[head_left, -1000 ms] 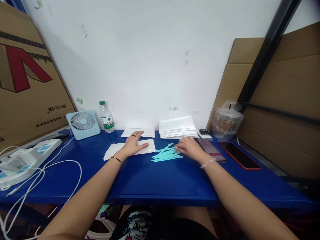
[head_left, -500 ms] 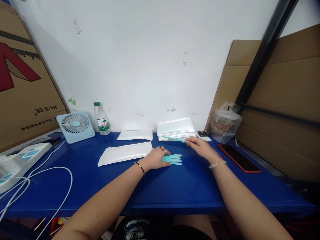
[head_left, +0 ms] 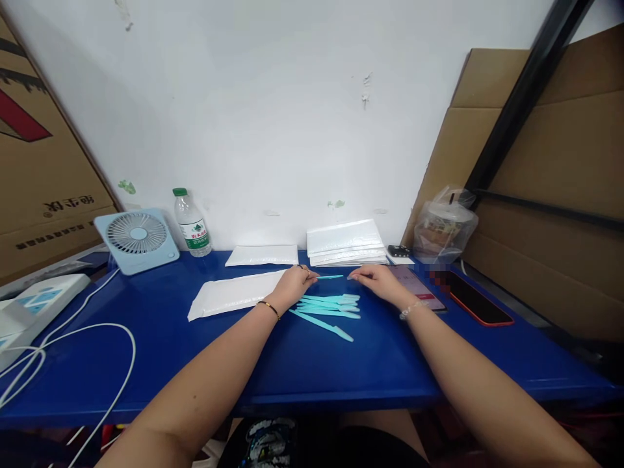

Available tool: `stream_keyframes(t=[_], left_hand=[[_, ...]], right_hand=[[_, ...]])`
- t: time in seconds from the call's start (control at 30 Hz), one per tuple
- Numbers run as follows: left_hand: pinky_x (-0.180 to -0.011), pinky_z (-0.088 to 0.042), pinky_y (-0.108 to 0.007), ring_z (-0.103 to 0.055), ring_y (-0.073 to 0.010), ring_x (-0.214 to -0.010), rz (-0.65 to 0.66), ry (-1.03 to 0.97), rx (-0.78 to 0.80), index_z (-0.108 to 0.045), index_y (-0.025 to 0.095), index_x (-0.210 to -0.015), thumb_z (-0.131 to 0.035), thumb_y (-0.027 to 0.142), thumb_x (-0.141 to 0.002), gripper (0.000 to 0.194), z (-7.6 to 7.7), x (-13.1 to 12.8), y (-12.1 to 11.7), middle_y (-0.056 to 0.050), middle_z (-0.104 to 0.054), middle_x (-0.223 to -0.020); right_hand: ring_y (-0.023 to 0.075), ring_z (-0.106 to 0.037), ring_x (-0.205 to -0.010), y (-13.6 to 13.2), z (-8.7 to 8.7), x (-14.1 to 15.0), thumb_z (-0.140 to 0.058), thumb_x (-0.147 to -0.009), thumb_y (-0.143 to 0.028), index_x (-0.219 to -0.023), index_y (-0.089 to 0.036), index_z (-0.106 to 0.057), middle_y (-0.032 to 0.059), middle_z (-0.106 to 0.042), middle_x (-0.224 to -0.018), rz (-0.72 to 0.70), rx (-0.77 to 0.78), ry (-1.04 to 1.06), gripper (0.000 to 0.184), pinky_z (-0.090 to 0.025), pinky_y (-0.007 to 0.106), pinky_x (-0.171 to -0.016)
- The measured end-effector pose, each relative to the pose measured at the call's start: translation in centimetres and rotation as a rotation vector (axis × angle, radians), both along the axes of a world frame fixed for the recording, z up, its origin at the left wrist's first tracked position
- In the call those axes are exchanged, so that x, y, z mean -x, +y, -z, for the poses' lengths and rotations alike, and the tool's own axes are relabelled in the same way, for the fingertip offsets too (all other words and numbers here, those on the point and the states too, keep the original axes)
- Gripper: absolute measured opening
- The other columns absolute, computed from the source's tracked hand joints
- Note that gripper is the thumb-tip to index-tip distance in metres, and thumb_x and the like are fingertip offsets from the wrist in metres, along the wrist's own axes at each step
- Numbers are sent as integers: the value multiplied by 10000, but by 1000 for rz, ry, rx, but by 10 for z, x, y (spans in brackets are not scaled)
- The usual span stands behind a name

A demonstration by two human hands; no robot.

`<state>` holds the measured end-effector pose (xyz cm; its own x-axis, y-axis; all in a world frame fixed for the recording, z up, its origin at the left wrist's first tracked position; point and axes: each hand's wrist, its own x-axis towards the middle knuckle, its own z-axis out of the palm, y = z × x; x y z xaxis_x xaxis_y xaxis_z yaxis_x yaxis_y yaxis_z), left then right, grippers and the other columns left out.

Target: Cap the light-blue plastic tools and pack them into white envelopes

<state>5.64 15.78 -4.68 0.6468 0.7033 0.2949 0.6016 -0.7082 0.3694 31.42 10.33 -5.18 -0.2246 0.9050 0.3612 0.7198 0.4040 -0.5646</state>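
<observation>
My left hand (head_left: 296, 283) pinches a turquoise eyebrow razor (head_left: 331, 277) by its handle end, the blade end pointing right. Just below lie several more turquoise eyebrow razors (head_left: 329, 303) in a loose bunch on the blue table (head_left: 336, 370). One eyebrow razor (head_left: 324, 324) lies apart, slanting down to the right. Facing the held razor's tip, my right hand (head_left: 379, 283) is closed at the fingertips, with a gap to the razor. Something small and pale shows at those fingertips, too small to name. A white padded mailer (head_left: 234, 296) lies beside and partly behind my left hand.
Another white mailer (head_left: 262, 255) and a stack of white mailers (head_left: 346, 240) lie by the wall. A fan (head_left: 139, 237) and water bottle (head_left: 192, 224) stand left, near cables and a power strip (head_left: 43, 312). A bagged cup (head_left: 443, 224), red-edged phone (head_left: 480, 302) and pinkish flat panel (head_left: 424, 289) are right.
My left hand has let go of the bunch of razors, which now lies spread, and has moved up to hold a single razor. My right hand no longer holds the razor it had.
</observation>
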Motion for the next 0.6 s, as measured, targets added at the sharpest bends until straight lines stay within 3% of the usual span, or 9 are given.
stream_keyframes(t=[0.1,0.27,0.33,0.47,0.6], left_hand=[[-846,-423,-325,-565,-211,-962,-11,117,-103,-662,267,-1113,-411,277,-906,325,3,0,-1,-55,-636,-993],[-926,-381,-369,-511,-238,-1080,-3,126,-67,-565,264,-1232,-455,387,-881,388,-2,2,-8,-67,-586,-1150],[-910,-386,-356,-525,-237,-1056,18,83,-57,-612,243,-1144,-507,439,-843,375,-6,3,-12,-65,-604,-1110],[-787,-411,-302,-587,-199,-873,112,86,-3,-669,241,-888,-532,454,-818,263,-9,1,-20,-15,-659,-841],[-648,-406,-249,-593,-160,-731,108,76,66,-669,232,-816,-518,445,-818,261,-7,-2,-22,1,-666,-754]], right_hand=[[202,-611,-893,-1,0,-8,-551,-846,-350,-948,-234,-722,52,-671,-969,17,-34,-141,230,-458,338,-819],[195,-581,-863,-17,-12,-3,-585,-823,-393,-882,-221,-709,59,-626,-933,-7,-34,-148,221,-452,325,-779],[189,-571,-847,-21,-14,1,-598,-813,-386,-843,-217,-697,51,-610,-904,-52,7,-173,198,-444,318,-761],[190,-553,-870,-19,-11,4,-622,-791,-353,-827,-208,-661,41,-590,-901,-113,82,-239,155,-424,317,-755],[185,-543,-859,-18,-9,8,-605,-799,-284,-793,-196,-636,37,-581,-871,-101,56,-265,93,-405,328,-776]])
